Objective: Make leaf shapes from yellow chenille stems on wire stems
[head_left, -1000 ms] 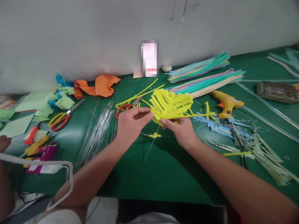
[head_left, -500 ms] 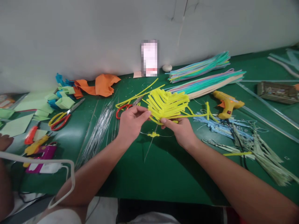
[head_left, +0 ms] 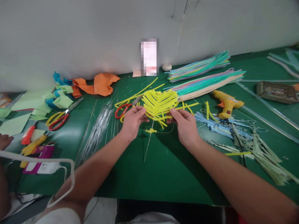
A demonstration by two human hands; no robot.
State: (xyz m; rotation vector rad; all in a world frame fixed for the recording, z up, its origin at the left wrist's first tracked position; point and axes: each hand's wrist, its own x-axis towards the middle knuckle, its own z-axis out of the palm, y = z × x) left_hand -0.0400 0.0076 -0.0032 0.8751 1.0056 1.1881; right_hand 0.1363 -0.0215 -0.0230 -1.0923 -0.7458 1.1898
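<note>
A leaf-shaped piece of yellow pipe cleaners is held up in front of me, its ribs slanting to a middle line. My left hand pinches its left lower edge. Thumb and fingers of my right hand close on its right lower edge, where a strip sticks out to the right. Under it a thin wire runs down, with a small yellow knot on it. Red-handled scissors lie just behind my left hand, beside loose yellow pipe cleaners.
Coloured pipe cleaner bundles lie at the back right, near a yellow glue gun and tassels. Metal wires, a second pair of scissors and green paper are to the left. A phone leans on the wall. Another person's hand shows far left.
The yellow leaf shape has shifted slightly left and turned more upright. My right hand has moved from its lower middle to its right edge; my left hand stays at the left side.
</note>
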